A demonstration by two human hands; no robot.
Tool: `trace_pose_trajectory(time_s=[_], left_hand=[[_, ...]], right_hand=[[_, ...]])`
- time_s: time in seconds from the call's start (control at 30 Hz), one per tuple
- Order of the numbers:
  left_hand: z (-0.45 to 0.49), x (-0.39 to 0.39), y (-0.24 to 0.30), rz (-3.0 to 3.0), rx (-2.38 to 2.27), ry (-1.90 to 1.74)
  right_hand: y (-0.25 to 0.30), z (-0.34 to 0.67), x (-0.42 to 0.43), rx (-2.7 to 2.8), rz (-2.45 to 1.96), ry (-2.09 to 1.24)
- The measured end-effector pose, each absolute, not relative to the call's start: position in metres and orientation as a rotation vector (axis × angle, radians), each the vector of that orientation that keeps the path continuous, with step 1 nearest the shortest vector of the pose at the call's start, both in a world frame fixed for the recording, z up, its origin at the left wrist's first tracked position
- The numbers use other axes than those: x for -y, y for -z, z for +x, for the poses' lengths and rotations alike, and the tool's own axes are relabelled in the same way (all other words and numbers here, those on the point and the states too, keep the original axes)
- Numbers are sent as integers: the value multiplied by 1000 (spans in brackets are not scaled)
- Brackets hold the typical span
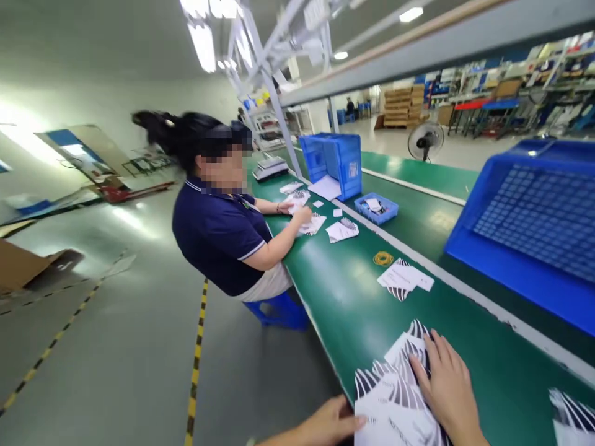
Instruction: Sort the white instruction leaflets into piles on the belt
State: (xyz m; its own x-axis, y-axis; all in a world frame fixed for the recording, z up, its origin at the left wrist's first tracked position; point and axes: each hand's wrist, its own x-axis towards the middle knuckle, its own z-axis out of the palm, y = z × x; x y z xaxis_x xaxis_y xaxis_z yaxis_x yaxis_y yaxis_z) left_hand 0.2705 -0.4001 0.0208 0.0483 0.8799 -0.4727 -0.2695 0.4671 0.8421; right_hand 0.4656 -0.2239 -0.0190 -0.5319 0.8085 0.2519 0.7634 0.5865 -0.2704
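Observation:
Printed leaflets (390, 402), white with black wavy stripes, lie overlapping at the near edge of the green bench. At their left edge, my left hand (328, 422) pinches them, thumb on top and fingers mostly hidden below. My right hand (449, 387) rests on the right side of the pile, its fingers stretched out and thumb apart. Farther up the bench, another small leaflet stack (404, 277) lies beside a coil of yellow rubber bands (383, 258). One more striped leaflet (574, 418) is cut off at the lower right.
A co-worker (218, 217) sits on a blue stool (279, 311) to the left, handling similar leaflets (310, 224). Blue crates (525, 229) and a small blue basket (376, 209) stand along the bench's far side. A metal frame (395, 52) runs overhead.

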Motion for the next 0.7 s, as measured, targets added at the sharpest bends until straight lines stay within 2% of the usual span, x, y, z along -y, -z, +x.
trace_pose_trajectory(time_s=[0.17, 0.37, 0.7], left_hand=[[284, 401, -19, 451, -1125, -947], [292, 411, -13, 312, -1099, -833], [307, 416, -24, 422, -1006, -771]], right_hand=[[-4, 457, 269, 2536, -1144, -565], [-35, 463, 280, 2626, -820, -1107], [-44, 482, 273, 2452, -796, -1541]])
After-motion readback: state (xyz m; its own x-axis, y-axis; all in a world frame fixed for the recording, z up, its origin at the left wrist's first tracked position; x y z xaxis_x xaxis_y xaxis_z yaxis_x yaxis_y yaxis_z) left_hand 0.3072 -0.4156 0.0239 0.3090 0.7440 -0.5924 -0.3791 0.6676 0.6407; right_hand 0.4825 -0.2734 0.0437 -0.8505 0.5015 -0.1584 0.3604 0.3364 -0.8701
